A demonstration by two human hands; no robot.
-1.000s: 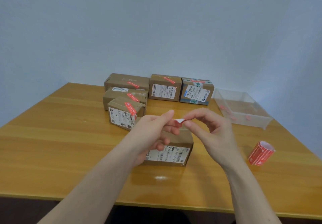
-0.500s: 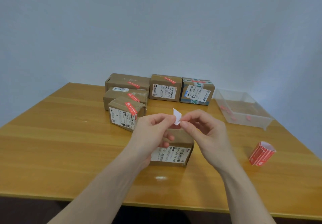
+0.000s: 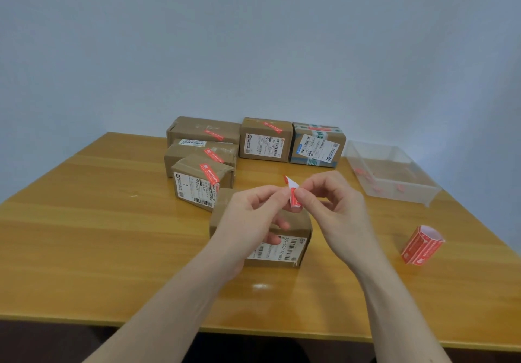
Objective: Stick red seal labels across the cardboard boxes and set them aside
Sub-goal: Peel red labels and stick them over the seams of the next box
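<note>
The near box's label (image 3: 277,249) reads "502-602-12-815"; another box's label (image 3: 191,187) shows "1".

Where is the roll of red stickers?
In the head view, the roll of red stickers lies on the table at the right, beside the right hand and nearer than the clear bin.

Five boxes (image 3: 265,139) at table (image 3: 84,221) rear; one box (image 3: 298,224) in front; tray (image 3: 394,176) right; label roll (image 3: 421,245) right of front box.
</note>
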